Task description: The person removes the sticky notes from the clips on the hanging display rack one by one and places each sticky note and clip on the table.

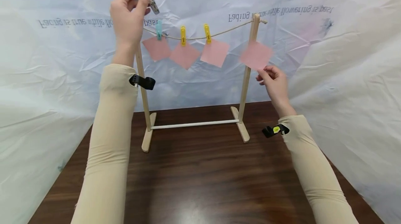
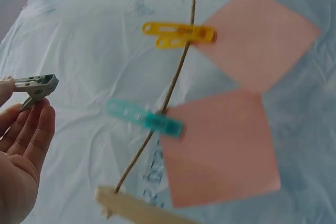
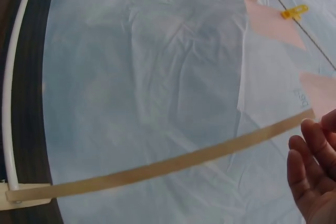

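Observation:
My left hand [image 1: 128,18], raised above the left end of the string, pinches a grey clothespin [image 2: 39,84] between thumb and fingers. With its thumb and fingertips my right hand [image 1: 276,84] holds a pink paper square [image 1: 257,56] by its lower corner, in front of the right post. Three more pink squares hang from the string [image 1: 233,30]. A teal clothespin [image 1: 159,31] grips the left square [image 1: 157,49]. Yellow clothespins [image 1: 183,36] hold the middle square [image 1: 185,56] and the right square [image 1: 215,53].
The string runs between two wooden posts [image 1: 245,88] on flat feet, joined low down by a white rod [image 1: 194,124]. This rack stands on a dark wooden table [image 1: 194,175]. Pale printed cloth [image 1: 194,93] hangs behind and along both sides.

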Demonstrator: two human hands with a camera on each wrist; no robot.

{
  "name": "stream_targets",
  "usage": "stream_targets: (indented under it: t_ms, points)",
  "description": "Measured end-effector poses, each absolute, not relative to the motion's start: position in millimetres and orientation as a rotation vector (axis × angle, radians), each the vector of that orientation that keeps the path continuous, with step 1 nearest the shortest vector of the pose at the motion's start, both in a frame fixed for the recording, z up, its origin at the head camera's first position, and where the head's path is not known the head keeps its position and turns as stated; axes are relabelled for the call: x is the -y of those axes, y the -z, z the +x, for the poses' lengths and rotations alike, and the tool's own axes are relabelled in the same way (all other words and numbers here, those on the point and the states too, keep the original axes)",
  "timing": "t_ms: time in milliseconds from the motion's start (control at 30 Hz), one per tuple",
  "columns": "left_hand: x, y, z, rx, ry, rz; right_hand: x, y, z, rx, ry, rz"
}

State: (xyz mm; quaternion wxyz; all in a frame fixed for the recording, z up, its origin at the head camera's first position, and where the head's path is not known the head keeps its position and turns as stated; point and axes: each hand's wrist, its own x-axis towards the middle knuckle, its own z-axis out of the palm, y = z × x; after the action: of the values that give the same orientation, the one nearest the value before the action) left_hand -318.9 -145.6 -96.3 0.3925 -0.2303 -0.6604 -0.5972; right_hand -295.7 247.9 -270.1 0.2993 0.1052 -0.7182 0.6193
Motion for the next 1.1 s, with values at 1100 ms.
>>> stream_targets:
  t_ms: [1100]
  points:
    - [305.0,175.0,-293.9,1.688,1.889,-0.261,-310.8,323.1,-291.7,1.728,-2.042,0.067]
